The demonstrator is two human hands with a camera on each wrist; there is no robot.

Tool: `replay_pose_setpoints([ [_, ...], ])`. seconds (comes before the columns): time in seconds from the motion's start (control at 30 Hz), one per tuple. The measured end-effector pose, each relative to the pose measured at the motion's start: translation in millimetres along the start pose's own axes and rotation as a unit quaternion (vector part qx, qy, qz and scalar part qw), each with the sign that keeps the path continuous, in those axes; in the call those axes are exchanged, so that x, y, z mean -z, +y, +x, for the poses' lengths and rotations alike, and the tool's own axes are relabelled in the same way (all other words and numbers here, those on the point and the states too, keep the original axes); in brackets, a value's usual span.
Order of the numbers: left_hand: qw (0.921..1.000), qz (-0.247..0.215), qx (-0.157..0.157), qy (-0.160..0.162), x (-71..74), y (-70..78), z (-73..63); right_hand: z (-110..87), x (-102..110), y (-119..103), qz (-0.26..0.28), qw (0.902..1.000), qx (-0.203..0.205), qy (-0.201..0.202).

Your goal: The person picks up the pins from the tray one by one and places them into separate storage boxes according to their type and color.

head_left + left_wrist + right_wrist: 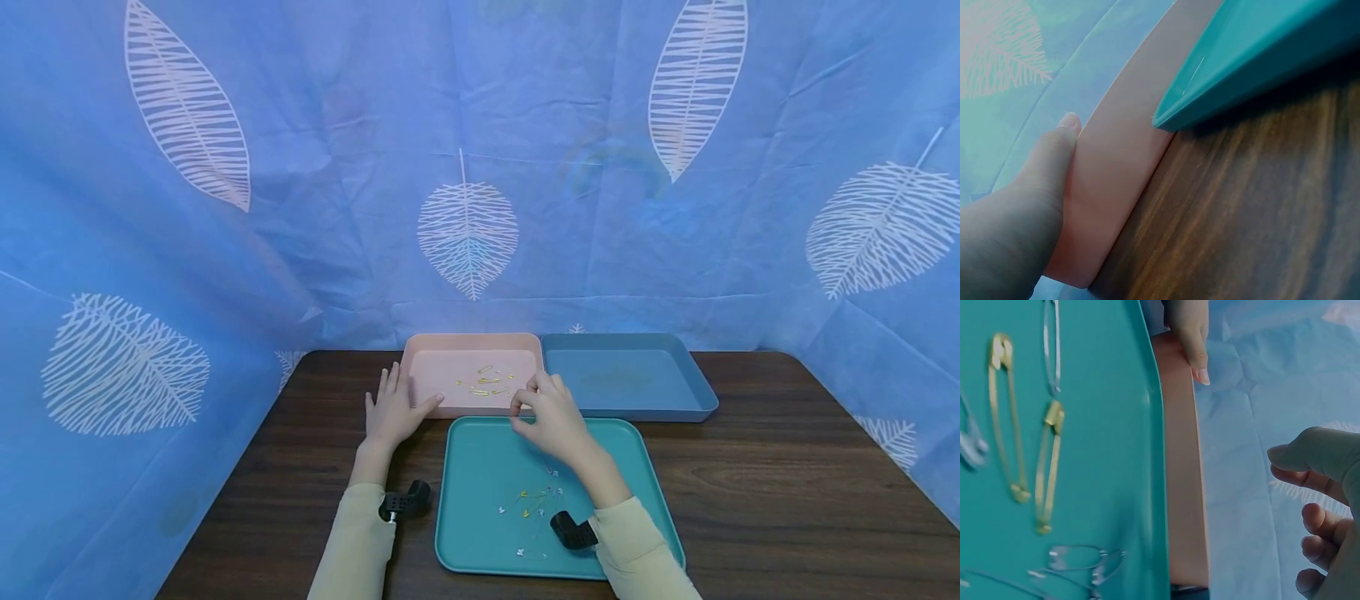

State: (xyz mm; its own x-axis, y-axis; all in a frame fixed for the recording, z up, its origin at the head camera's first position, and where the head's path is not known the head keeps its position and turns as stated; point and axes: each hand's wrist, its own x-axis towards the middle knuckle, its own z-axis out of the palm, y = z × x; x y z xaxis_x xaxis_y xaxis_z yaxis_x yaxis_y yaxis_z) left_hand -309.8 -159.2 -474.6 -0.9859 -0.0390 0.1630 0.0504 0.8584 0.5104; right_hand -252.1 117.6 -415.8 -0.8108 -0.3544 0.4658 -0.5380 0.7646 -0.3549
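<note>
My left hand (392,410) rests at the front left corner of the pink tray (435,358), fingers spread and fairly straight, thumb (1059,153) touching the rim. Several gold safety pins (480,392) lie inside this tray. Over the line where the pink and green trays meet is my right hand (553,423). Its thumb and index fingertips come together, the other fingers curl, and no pin shows between them. Below it, the green tray (468,533) carries a few gold safety pins (1001,350) and several silver safety pins (972,450).
A blue tray (630,367) stands against the pink tray's right side, bare inside. All three trays sit on a dark wooden table (757,467). Blue cloth (570,167) with white leaf prints hangs behind and at both sides.
</note>
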Motion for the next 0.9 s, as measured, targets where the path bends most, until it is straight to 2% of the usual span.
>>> replay_pose_setpoints([
  [0.3, 1.0, -0.005, -0.001, 0.001, 0.0, 0.2, -0.1, -21.3, 1.3, -0.1, 0.031, 0.9968, -0.068, -0.026],
  [0.6, 1.0, -0.008, -0.004, 0.001, -2.9, -1.5, 1.1, -38.5, 2.1, 5.3, 0.053, 0.9909, -0.108, -0.06],
  [0.77, 1.0, -0.009, -0.001, 0.003, -1.6, -0.7, 0.4, -44.6, 0.7, 9.5, 0.07, 0.9856, -0.115, -0.102],
  [0.9, 1.0, -0.005, 0.001, 0.005, -1.8, -0.7, 0.1, -48.1, -1.8, 12.1, 0.086, 0.9812, -0.104, -0.138],
])
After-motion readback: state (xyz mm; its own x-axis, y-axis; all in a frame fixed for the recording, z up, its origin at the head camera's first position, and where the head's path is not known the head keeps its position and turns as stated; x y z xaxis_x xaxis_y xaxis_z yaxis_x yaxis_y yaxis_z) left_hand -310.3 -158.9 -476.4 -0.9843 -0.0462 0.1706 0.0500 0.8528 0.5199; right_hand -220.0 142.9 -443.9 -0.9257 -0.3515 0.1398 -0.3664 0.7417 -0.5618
